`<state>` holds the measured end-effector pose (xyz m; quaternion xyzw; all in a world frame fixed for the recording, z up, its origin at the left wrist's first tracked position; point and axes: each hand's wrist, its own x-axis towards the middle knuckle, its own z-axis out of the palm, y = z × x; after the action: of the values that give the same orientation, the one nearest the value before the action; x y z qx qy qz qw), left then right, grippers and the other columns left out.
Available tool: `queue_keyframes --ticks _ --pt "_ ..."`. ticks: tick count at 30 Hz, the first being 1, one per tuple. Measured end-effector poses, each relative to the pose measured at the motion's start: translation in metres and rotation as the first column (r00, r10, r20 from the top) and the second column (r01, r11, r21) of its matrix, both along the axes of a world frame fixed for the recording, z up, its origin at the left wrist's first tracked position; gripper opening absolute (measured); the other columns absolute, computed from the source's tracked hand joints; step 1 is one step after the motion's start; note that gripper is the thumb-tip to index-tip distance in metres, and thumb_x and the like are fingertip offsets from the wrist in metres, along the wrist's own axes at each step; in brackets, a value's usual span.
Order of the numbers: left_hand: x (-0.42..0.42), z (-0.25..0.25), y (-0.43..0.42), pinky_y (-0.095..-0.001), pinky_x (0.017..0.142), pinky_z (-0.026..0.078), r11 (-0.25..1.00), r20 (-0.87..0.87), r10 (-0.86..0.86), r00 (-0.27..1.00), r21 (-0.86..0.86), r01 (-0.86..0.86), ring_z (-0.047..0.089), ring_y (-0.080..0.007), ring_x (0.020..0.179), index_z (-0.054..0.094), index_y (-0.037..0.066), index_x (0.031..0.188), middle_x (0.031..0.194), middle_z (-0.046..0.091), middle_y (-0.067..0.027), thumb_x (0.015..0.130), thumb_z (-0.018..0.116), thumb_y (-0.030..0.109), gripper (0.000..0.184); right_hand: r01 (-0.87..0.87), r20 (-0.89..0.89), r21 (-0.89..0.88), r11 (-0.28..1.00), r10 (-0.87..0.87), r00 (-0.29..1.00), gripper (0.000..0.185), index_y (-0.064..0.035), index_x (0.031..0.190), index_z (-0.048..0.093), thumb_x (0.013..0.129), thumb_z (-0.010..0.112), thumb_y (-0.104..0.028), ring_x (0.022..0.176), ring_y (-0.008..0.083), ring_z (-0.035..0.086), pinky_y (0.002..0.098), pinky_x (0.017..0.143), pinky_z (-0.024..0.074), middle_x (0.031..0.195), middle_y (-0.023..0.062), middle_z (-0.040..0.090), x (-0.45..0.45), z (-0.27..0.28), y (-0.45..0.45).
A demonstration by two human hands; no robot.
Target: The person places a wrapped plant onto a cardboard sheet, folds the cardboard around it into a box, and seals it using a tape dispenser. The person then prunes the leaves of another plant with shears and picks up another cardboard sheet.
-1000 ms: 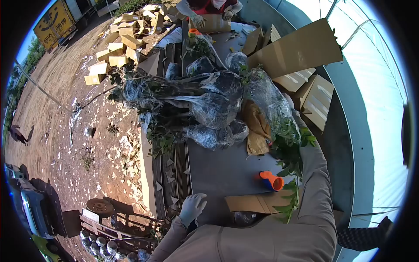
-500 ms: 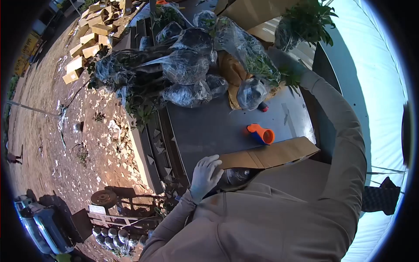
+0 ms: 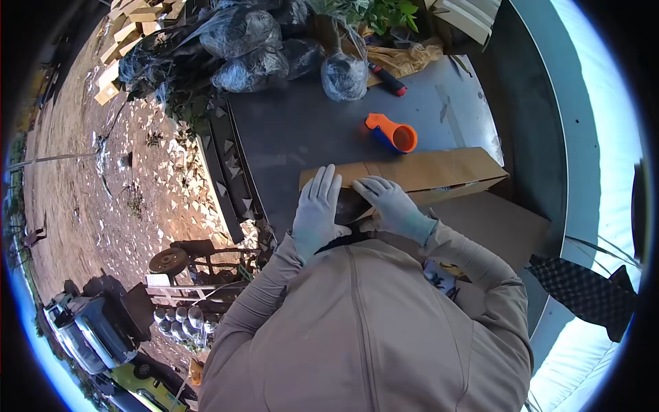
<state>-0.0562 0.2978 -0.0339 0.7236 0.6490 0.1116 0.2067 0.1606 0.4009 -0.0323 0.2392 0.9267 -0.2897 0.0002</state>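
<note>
A long cardboard box (image 3: 432,170) lies on the dark table (image 3: 302,130) close to my body. My left hand (image 3: 317,209), in a pale glove, rests with straight fingers at the box's left end. Gloved too, my right hand (image 3: 399,209) lies along the near edge, fingers stretched and thumb apart. Between the hands a dark, shiny bundle (image 3: 351,203) shows in part; the rest is hidden. Beyond the box sits an orange and blue tape dispenser (image 3: 395,134). Farther off are several plastic-wrapped bundles (image 3: 240,34) and one wrapped ball (image 3: 344,75) with leafy stems.
A red and black tool (image 3: 389,80) lies beside crumpled brown paper (image 3: 405,58). A flat cardboard sheet (image 3: 491,223) is at my right. White sheeting (image 3: 618,137) hangs on the right side. Left of the table, the ground holds cardboard boxes (image 3: 127,34) and a cart wheel (image 3: 168,261).
My right hand has come back from the plants at the far side to the box's near edge. My left hand now lies flatter, and the view has tilted down toward my body.
</note>
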Motion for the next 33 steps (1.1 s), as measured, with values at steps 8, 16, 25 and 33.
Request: queue_keyframes --ticks 8,16,25,33 --pt "0.006 -0.017 -0.006 -0.0461 0.115 0.035 0.996 -0.019 0.0 1.0 0.092 0.002 0.047 -0.0299 0.135 0.05 0.002 0.14 0.141 0.053 -0.0129 0.068 0.087 0.039 0.089 0.186 -0.186 0.192 0.964 -0.15 0.971 0.082 -0.0117 0.144 0.055 0.072 0.082 -0.04 0.119 0.0219 0.052 0.0417 0.101 0.0449 0.124 0.004 0.051 -0.004 -0.037 -0.032" --pt "0.013 -0.037 -0.004 -0.045 0.101 0.043 0.977 0.093 0.119 0.989 0.168 -0.134 0.059 -0.0272 0.12 0.065 0.007 0.118 0.125 0.065 -0.007 0.066 0.083 0.025 0.058 0.178 -0.149 0.105 0.978 -0.161 0.976 0.063 -0.0157 0.13 0.066 0.071 0.082 -0.031 0.107 0.0233 0.057 0.041 0.094 0.0478 0.113 0.0019 0.057 -0.011 -0.043 -0.02" --pt "0.004 -0.037 0.019 -0.0436 0.095 0.045 0.974 0.229 0.213 0.95 0.022 -0.224 0.062 -0.0273 0.107 0.069 0.011 0.096 0.108 0.07 -0.0014 0.067 0.079 0.016 0.031 0.195 0.064 -0.122 0.973 -0.189 0.98 0.033 -0.0173 0.101 0.071 0.071 0.083 -0.023 0.103 0.0262 0.06 0.0384 0.089 0.0517 0.101 -0.0014 0.065 -0.04 -0.033 0.017" --pt "-0.008 -0.04 0.018 -0.0434 0.096 0.044 0.976 0.36 0.148 0.921 0.099 -0.195 0.062 -0.0271 0.107 0.072 0.011 0.094 0.11 0.07 0.0003 0.065 0.087 0.023 0.034 0.163 0.087 -0.061 0.985 -0.158 0.984 0.037 -0.0175 0.104 0.069 0.071 0.086 -0.024 0.106 0.027 0.061 0.0399 0.091 0.0541 0.105 -0.0006 0.066 -0.042 -0.023 0.016"
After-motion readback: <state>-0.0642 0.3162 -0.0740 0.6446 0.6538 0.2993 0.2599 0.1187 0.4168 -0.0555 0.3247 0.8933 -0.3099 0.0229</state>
